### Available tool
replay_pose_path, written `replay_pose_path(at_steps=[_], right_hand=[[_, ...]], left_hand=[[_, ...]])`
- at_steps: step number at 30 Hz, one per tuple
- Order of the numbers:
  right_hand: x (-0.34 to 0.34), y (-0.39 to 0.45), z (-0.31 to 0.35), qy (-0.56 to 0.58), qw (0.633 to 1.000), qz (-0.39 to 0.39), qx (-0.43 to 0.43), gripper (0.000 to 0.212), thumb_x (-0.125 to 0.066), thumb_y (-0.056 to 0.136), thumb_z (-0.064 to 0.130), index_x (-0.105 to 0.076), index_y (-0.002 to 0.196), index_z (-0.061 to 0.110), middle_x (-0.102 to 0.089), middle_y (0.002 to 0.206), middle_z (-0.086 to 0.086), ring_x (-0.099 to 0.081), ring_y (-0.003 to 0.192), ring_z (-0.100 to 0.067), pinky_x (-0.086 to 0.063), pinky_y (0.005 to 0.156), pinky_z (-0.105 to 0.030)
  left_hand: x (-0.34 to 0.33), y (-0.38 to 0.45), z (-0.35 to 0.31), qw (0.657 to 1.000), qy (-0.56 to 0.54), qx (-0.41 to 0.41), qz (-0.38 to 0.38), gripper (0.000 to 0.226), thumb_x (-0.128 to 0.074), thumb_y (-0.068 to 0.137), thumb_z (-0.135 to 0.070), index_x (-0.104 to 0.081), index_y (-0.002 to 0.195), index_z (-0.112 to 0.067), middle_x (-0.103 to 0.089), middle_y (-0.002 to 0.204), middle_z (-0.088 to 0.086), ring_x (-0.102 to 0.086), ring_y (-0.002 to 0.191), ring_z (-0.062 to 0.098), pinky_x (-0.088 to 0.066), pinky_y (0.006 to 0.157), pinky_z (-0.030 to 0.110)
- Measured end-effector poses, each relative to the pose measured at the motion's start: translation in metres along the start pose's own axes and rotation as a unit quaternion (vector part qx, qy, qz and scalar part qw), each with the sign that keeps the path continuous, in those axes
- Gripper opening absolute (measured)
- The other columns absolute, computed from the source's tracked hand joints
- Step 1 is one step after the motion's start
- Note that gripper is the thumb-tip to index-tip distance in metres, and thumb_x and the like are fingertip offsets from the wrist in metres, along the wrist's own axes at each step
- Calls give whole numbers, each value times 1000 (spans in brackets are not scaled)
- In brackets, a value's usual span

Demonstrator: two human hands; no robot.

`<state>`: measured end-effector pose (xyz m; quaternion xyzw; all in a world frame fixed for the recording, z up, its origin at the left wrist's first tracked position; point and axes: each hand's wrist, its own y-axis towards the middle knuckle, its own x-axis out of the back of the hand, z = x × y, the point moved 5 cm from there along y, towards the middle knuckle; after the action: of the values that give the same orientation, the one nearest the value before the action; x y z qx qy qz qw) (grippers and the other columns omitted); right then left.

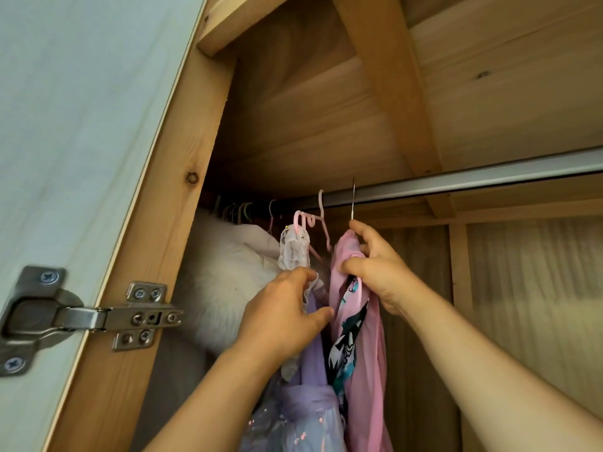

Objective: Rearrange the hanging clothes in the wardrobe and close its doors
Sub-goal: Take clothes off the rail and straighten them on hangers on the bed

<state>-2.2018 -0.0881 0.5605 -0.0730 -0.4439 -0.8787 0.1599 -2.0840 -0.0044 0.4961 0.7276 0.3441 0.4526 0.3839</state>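
1. The rail (473,182) runs bare to the right of the pink garment (365,337), with open room beneath it
2. Left of it, hangers (241,212) and a white fluffy coat (225,282) crowd up to the wardrobe frame (156,256)

Wall (65,109): pale, plain, at the left beyond the wooden frame.
Light: daylight on that wall; the upper recess under the boards lies in shadow.

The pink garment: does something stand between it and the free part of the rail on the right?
Nothing visible does. The right hand holds the pink garment under the rail, which is bare rightwards.
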Motion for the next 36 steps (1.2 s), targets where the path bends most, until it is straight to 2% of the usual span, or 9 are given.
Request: replay_pose_path(at_steps=[6, 10, 15, 18, 26, 29, 32, 34, 36], right_hand=[[23, -4, 5, -59, 997, 31, 49, 75, -50, 81, -12, -28, 146, 19, -38, 146, -8, -46, 127, -22, -47, 96, -30], [35, -18, 2, -55, 997, 32, 42, 74, -50, 81, -14, -34, 143, 23, -46, 136, -4, -62, 90, -7, -52, 72, -21], [48, -47, -1, -46, 997, 56, 25, 81, -62, 76, -10, -34, 141, 30, -57, 117, -4, -66, 85, -11, -55, 72, -26], [57, -71, -7, -39, 998, 55, -5, 90, -70, 63, 3, -33, 141, 30, -60, 105, -4, -66, 86, -12, -53, 70, -26], [79, -169, -3, -34, 997, 35, -62, 86, -73, 55, 7, -42, 130, 35, -64, 81, 4, -63, 79, -6, -48, 67, -17], [88, -211, 6, -43, 995, 34, -82, 89, -78, 52, 10, -43, 130, 36, -62, 84, 0, -61, 81, -8, -48, 71, -18], [95, -252, 19, -41, 993, 36, -104, 100, -87, 45, 22, -41, 133, 34, -60, 90, -7, -60, 85, -11, -48, 75, -20], [100, -277, 29, -23, 992, 37, -119, 99, -88, 47, 22, -41, 134, 29, -63, 93, -5, -61, 89, -13, -49, 75, -21], [104, -300, 40, -6, 990, 36, -135, 92, -81, 54, 12, -41, 136, 26, -65, 98, -6, -62, 92, -16, -50, 75, -22]], left_hand=[[-4, 3, -1, 1000, -16, -11, -16, 54, -68, 80, -44, -47, 128, -31, -51, 127, -12, -52, 108, 9, -45, 89, 26], [-6, 2, -7, 999, -32, -31, -32, 50, -68, 79, -42, -51, 124, -29, -48, 125, -13, -51, 110, 9, -45, 91, 29], [-7, -8, -23, 989, -62, -101, -82, 37, -72, 76, -37, -62, 109, -24, -48, 117, -11, -45, 112, 7, -37, 87, 18], [-18, -18, -29, 986, -91, -129, -55, 42, -64, 70, -45, -64, 106, -24, -49, 113, -12, -47, 110, 7, -40, 92, 22], [-54, -58, -38, 978, -158, -126, 45, 59, -50, 68, -58, -58, 117, -25, -53, 116, -10, -53, 108, 8, -45, 92, 29], [-69, -75, -42, 972, -189, -112, 83, 52, -58, 78, -45, -54, 124, -21, -52, 122, -4, -55, 110, 14, -45, 92, 31], [-81, -89, -55, 959, -237, -116, 101, 55, -63, 86, -26, -44, 136, -16, -46, 135, 0, -47, 123, 16, -36, 102, 23], [-88, -100, -68, 947, -278, -118, 110, 65, -58, 82, -33, -37, 141, -15, -40, 143, 1, -38, 132, 13, -23, 107, 14], [-94, -111, -80, 943, -295, -106, 111, 77, -52, 77, -44, -30, 145, -18, -32, 150, -1, -27, 139, 13, -14, 112, 19]])
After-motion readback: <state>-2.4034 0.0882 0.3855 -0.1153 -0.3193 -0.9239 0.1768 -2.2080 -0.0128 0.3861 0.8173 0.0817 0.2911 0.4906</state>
